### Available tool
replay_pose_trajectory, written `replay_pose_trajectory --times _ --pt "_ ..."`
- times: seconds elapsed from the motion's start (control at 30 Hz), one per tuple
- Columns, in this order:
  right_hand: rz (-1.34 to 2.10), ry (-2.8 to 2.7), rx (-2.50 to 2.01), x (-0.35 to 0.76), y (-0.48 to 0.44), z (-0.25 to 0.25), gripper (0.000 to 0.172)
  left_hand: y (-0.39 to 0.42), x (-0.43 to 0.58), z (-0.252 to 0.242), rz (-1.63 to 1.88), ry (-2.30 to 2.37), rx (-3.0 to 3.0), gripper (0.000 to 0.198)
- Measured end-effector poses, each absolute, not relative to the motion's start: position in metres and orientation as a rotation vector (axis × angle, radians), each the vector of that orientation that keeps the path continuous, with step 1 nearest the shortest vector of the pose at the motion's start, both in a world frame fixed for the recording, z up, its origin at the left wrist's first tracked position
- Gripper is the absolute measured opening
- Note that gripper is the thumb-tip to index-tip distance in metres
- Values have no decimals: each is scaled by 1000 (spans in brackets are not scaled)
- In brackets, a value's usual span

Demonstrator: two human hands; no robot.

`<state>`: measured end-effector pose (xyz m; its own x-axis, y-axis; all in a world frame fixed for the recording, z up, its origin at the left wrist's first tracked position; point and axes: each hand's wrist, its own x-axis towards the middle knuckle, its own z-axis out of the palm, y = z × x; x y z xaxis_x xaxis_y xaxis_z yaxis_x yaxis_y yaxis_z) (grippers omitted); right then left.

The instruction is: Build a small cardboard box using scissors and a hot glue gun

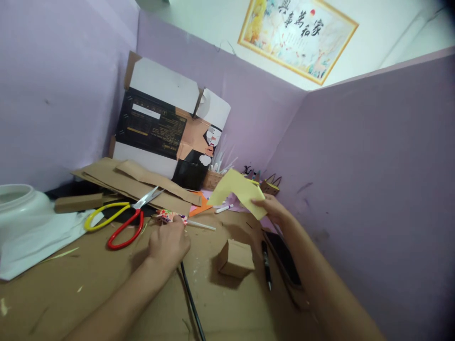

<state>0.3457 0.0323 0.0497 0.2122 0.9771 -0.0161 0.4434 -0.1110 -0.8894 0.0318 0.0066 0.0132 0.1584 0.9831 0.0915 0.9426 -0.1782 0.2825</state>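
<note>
My right hand (272, 208) pinches a yellow sheet of paper (231, 184) at its right end and holds it above the table. The sheet is bent, with a notch in its lower edge. My left hand (168, 244) is closed on a flower-patterned glue gun (173, 217); the fingertips are partly hidden. A whitish glue stick (202, 225) juts from it to the right, and a black cord (190, 293) runs from under the hand to the front edge. Between my hands sits a small cardboard box (236, 258). Scissors (138, 203) with one yellow and one red handle lie half open at left.
A black pen (266, 265) and a dark phone (284, 258) lie at right. Cardboard strips (142, 184) are piled behind the scissors, before a flattened printed carton (152, 123). A white jar (21, 213) stands far left. Purple walls (373, 189) enclose the table.
</note>
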Motion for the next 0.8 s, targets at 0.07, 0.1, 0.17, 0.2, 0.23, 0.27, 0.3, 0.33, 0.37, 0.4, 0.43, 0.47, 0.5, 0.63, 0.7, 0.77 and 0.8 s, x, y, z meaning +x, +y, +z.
replay_pose_trajectory --times 0.07,0.1,0.17,0.2,0.23,0.27,0.3,0.33,0.37,0.4,0.43,0.47,0.5,0.63,0.7,0.77,0.8 --pt "869 -1302 -1553 343 21 64 34 8 32 12 369 1886 2288 30" --pt "898 -1292 -1499 339 15 69 36 9 31 12 368 1878 2302 30" --pt "988 -1286 -1411 329 4 77 39 13 28 16 474 1846 2264 35" --pt "1046 -1288 -1376 324 -2 79 40 16 27 19 609 1789 2191 38" --pt "1111 -1295 -1346 318 -7 80 40 19 26 21 777 1684 2072 41" --pt "1176 -1301 -1318 312 -12 80 41 21 26 24 940 1532 1917 44" --pt "1242 -1307 -1295 307 -16 80 41 24 27 26 1060 1354 1748 49" --pt "1305 -1313 -1274 303 -20 80 42 25 28 27 1114 1185 1591 55" --pt "1362 -1318 -1254 299 -22 79 43 26 31 29 1101 1040 1456 60" --pt "1413 -1322 -1235 296 -24 78 44 25 34 29 1036 917 1344 61" --pt "1456 -1323 -1218 294 -26 77 45 24 37 30 935 809 1250 57" --pt "1490 -1323 -1203 292 -26 76 45 21 40 30 828 710 1168 50" --pt "1516 -1318 -1190 291 -26 75 45 19 42 30 731 622 1098 43" --pt "1528 -1251 -1148 294 -24 73 46 11 48 33 642 591 981 14" --pt "1484 -1180 -1114 299 -25 71 47 11 50 34 713 754 967 3" --pt "1410 -1085 -1071 306 -28 67 47 14 53 35 750 901 949 4" --pt "1362 -1032 -1046 309 -30 63 47 16 54 36 753 945 943 5"
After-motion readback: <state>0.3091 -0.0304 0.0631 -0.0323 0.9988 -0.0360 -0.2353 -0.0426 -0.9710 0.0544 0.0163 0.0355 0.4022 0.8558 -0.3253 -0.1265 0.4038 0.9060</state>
